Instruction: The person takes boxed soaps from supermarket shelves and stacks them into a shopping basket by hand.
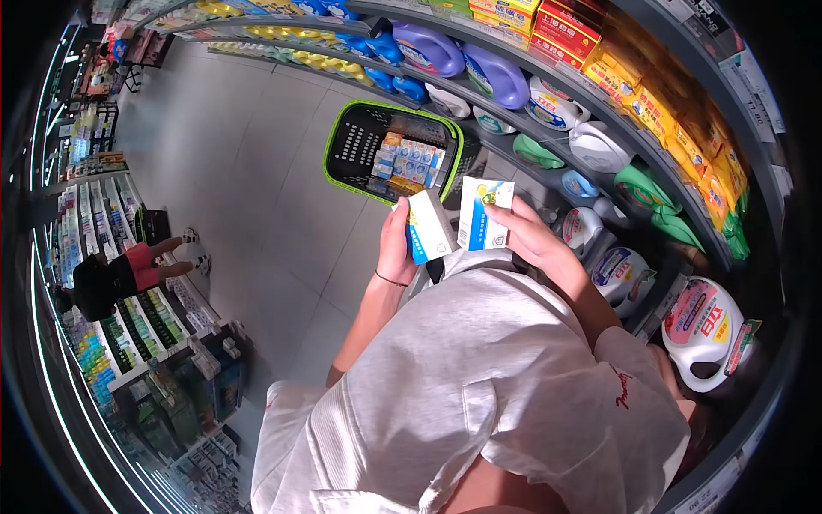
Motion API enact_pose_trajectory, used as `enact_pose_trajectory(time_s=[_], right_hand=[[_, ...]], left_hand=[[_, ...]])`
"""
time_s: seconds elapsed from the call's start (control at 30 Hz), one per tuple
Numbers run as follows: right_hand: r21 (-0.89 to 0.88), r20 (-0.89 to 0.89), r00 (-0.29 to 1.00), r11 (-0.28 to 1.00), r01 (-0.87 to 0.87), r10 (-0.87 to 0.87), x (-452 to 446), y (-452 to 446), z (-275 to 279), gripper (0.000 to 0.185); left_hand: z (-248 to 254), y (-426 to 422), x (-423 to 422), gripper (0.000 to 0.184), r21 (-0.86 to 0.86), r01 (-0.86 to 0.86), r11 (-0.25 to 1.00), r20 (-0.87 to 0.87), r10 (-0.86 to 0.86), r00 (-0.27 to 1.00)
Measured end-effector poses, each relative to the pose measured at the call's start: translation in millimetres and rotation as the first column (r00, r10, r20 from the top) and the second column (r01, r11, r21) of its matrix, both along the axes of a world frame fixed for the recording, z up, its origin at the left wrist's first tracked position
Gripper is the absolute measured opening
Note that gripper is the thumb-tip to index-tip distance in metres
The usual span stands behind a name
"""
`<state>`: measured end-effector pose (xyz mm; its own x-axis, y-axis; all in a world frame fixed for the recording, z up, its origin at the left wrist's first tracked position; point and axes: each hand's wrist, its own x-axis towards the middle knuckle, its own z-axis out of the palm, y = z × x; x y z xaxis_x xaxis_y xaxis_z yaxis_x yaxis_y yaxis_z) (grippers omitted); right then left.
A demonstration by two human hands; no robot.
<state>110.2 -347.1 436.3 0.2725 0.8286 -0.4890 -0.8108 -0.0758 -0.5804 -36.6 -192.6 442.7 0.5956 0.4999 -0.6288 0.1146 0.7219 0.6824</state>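
Observation:
My left hand [396, 244] is closed on a white and blue box [431, 227], held upright in front of my shirt. Just to its right, my right hand [528, 233] grips a second white and blue box [485, 214], which has a yellow and green print and a barcode near its lower left corner. The two boxes are side by side, close to each other. Beyond them on the floor stands a black basket with a green rim [328, 146]; several small white, blue and orange boxes [413, 161] lie inside it.
Shelves on the right hold detergent bottles [704, 330], purple bottles [497, 77], yellow packs [676, 137] and red boxes [565, 30]. Grey floor tiles [282, 188] run along the aisle. At the left a person [111, 278] in dark top stands by another shelf [141, 334].

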Motion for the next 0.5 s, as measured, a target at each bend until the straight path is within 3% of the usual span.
enact_pose_trajectory(time_s=[0.03,0.1,0.13,0.17,0.2,0.23,0.3,0.37,0.43,0.5], right_hand=[[0.0,0.002,1.0,1.0,-0.003,0.003,3.1,1.3,-1.9,0.04],[0.246,-0.221,0.975,0.968,0.045,0.011,11.6,2.1,-5.0,0.053],[0.192,-0.194,0.981,0.981,0.013,0.025,13.3,4.5,-3.1,0.07],[0.087,-0.237,0.971,0.994,0.064,-0.041,12.1,5.0,2.3,0.072],[0.237,-0.324,0.944,0.972,0.013,0.066,14.6,3.2,-4.7,0.073],[0.386,-0.389,0.903,0.922,-0.022,0.184,17.1,2.7,-8.6,0.074],[0.385,-0.508,0.841,0.923,0.026,0.187,14.1,2.2,-8.1,0.076],[0.525,-0.548,0.773,0.851,0.022,0.319,14.8,2.8,-17.5,0.074],[0.555,-0.559,0.756,0.831,0.036,0.34,14.5,3.4,-19.6,0.072],[0.581,-0.573,0.736,0.812,0.052,0.362,13.3,2.2,-22.5,0.07]], left_hand=[[-1.0,2.4,-0.9,0.046,0.0,-0.003,1.0,0.002,0.003,1.0],[-7.9,5.0,-6.1,0.053,-0.33,-0.076,0.941,0.094,0.113,0.989],[-13.8,5.4,-8.5,0.052,-0.37,0.003,0.929,0.193,0.074,0.979],[-17.9,5.5,-9.9,0.051,-0.401,0.086,0.912,0.289,0.037,0.956],[-6.2,-1.2,-1.5,0.052,-0.346,0.029,0.938,0.153,0.026,0.988],[-7.7,-4.7,0.4,0.052,-0.346,0.032,0.938,0.149,0.022,0.989],[-9.3,-8.9,3.3,0.055,-0.367,0.098,0.925,0.268,0.004,0.963],[-12.0,-7.9,6.3,0.059,-0.435,0.142,0.889,0.313,0.001,0.95],[-16.2,-7.8,7.7,0.062,-0.445,0.343,0.827,0.489,-0.097,0.867],[-14.2,-10.5,9.3,0.063,-0.473,0.363,0.803,0.488,-0.105,0.867]])
